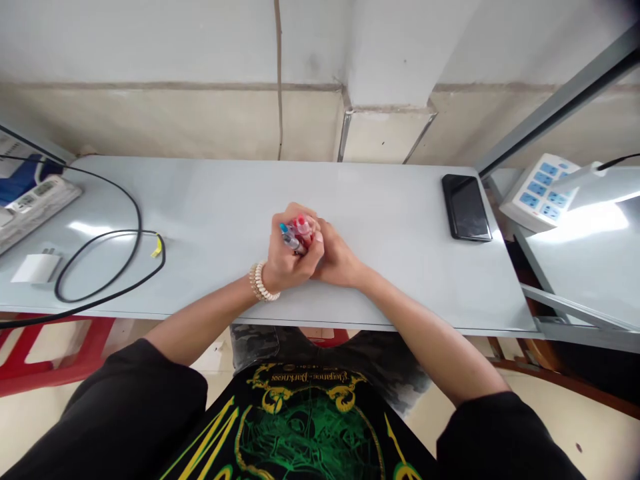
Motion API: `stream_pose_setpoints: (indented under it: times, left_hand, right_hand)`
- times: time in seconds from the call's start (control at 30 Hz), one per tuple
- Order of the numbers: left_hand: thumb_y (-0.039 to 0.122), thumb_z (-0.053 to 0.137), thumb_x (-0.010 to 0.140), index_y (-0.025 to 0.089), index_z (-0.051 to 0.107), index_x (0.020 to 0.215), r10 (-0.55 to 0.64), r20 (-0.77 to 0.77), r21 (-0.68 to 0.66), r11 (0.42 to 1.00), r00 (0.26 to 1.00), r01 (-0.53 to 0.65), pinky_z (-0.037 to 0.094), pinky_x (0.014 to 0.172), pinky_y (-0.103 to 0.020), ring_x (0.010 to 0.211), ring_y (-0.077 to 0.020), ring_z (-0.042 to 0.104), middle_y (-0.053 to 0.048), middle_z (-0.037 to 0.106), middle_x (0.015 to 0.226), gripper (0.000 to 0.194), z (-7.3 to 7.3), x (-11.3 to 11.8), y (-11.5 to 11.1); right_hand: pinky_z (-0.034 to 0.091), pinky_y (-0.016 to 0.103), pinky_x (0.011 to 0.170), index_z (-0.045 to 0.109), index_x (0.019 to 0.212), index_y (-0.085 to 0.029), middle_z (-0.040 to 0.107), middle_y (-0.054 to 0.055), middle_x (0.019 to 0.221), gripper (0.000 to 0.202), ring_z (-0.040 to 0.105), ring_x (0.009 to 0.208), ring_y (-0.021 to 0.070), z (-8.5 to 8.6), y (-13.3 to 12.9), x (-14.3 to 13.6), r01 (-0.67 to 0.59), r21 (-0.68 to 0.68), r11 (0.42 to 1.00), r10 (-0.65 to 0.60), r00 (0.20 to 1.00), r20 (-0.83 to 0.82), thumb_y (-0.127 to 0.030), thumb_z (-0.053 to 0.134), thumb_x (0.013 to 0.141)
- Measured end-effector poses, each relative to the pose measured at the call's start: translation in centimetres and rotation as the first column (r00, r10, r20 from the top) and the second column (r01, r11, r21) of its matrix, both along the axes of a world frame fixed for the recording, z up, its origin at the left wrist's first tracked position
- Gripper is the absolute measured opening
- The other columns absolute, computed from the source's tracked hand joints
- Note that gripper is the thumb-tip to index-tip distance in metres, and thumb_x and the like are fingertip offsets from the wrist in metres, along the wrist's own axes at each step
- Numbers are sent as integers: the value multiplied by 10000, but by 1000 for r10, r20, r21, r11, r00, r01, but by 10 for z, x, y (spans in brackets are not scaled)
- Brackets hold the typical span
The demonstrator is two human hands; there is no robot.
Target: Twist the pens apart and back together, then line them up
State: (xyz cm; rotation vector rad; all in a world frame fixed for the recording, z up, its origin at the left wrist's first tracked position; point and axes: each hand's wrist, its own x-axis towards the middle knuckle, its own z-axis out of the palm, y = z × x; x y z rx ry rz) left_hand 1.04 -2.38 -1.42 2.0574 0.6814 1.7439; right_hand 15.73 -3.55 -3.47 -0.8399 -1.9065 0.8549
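Near the middle of the grey-white table (390,267), my left hand (287,257) is closed around a small bundle of pens. A pen with a blue end (293,238) and pens with red ends (303,228) stick up out of its grip. Pressed against it from the right is my right hand (335,257), with its fingers curled behind and partly under the left one. Whether the right fingers also grip the pens is hidden. A beaded bracelet circles my left wrist.
A black phone (467,208) lies at the table's right. On the left are a looped black cable (137,230), a white charger (37,267) and a power strip (37,207). A multi-socket block (540,193) sits beyond the right edge, past a metal frame.
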Motion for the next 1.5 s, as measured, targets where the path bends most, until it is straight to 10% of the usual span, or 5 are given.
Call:
stream_pose_setpoints:
  times: [0.47,0.7,0.87,1.1,1.5]
  left_hand:
    - [151,801,878,236,625,965,-202,77,-300,929,976,216,650,795,-366,827,-207,778,4,728,823,213,17,12,-24]
    - [513,803,912,171,691,1051,-113,-7,-721,689,994,74,634,864,-407,974,-271,773,-122,798,1069,386,7,-2,20]
    - [608,730,932,161,687,1209,10,-429,-545,795,903,-268,578,756,-381,780,-203,671,-105,729,1028,528,-18,-12,36]
    - [525,652,990,207,609,1214,-54,-375,-599,776,926,-197,521,639,-330,671,-180,648,-20,686,837,391,-18,-21,43]
    - [570,679,981,184,702,1293,-65,-548,-371,913,834,-172,619,820,-396,869,-222,686,-141,664,1184,497,-11,-33,35]
  right_hand:
    - [650,467,1007,644,1103,-273,708,40,1097,291,713,1125,272,-11,-1,-18,-75,-294,953,37,990,-135,-384,737,850]
    - [653,413,685,510,1246,-215,669,2,834,499,696,707,230,7,4,-13,285,-454,844,-306,952,27,-310,734,811]
    - [547,391,426,426,1193,-224,637,0,717,452,595,455,200,10,28,9,351,-569,743,-364,926,96,-312,741,880]
    - [669,519,797,478,1365,-183,658,100,973,608,729,933,320,15,25,26,309,-303,902,-242,941,239,-528,741,939]
    - [557,573,1124,620,1462,-259,581,157,1487,525,618,1321,347,2,-28,59,362,45,931,-356,877,322,-489,677,994]
